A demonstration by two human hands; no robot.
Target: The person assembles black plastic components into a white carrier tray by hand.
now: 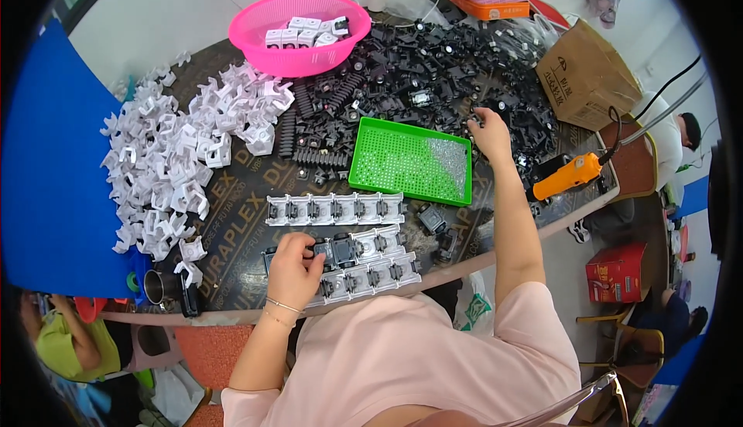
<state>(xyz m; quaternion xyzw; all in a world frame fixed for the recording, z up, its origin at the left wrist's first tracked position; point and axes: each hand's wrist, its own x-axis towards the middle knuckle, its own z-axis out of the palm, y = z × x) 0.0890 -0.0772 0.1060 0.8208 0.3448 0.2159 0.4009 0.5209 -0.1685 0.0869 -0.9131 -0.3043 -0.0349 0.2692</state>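
My left hand (294, 266) rests on a row of white housings with black inserts (364, 264) near the table's front edge, its fingers closed on a black-and-white part (334, 250). Another row of the same assembled housings (334, 209) lies just beyond. My right hand (489, 131) reaches far across to the heap of black parts (433, 63), fingers pinching a small black piece at the heap's edge. Between the hands lies a green perforated tray (410, 162) with small clear bits on its right side.
A big pile of white plastic brackets (174, 156) covers the left. A pink basket (298, 32) with white parts stands at the back. An orange electric screwdriver (565, 177) hangs at right beside a cardboard box (584, 75). A metal cup (159, 286) sits front left.
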